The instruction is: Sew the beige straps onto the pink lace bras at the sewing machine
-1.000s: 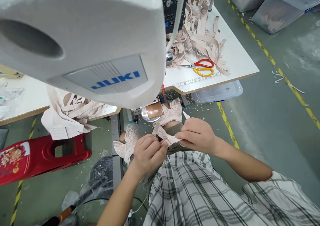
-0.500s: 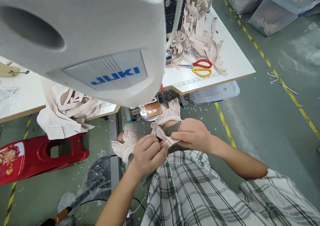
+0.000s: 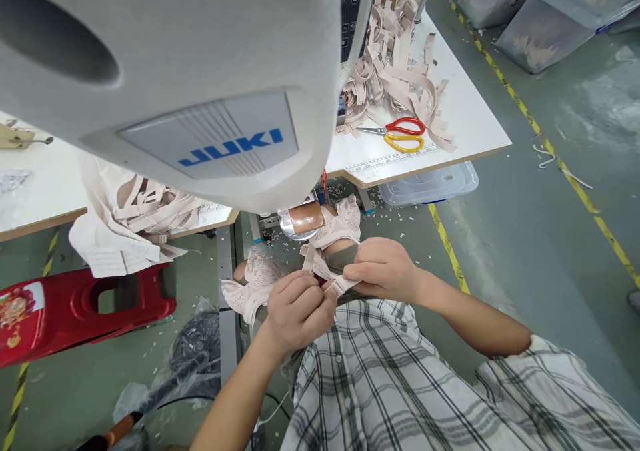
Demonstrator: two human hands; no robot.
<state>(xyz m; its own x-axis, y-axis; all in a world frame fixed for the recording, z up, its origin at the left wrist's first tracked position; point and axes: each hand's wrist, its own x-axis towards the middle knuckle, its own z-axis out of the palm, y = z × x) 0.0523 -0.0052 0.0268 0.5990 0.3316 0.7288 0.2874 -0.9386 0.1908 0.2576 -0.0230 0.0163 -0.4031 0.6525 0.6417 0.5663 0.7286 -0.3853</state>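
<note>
A pale pink lace bra (image 3: 260,274) hangs across my lap, one cup to the left and the other beneath the machine head. My left hand (image 3: 301,308) pinches one part of its band close to my body. Beside it, my right hand (image 3: 383,268) grips the band's other part between thumb and fingers. A short strip of band shows between the two hands, and the fingertips nearly meet. What exactly lies under the left fingertips is hidden. Just beyond the hands is the sewing machine's round metal plate with a copper-coloured patch (image 3: 306,219).
The white sewing machine head (image 3: 210,91) fills the upper left. On the table at right lie scissors (image 3: 405,134) and a heap of beige straps (image 3: 395,64). More straps (image 3: 150,211) hang over the left table's edge. A red stool (image 3: 85,311) stands on the floor at left.
The view has shifted slightly, so the machine head looks a little larger. Both hands keep their hold on the bra band with hardly any movement.
</note>
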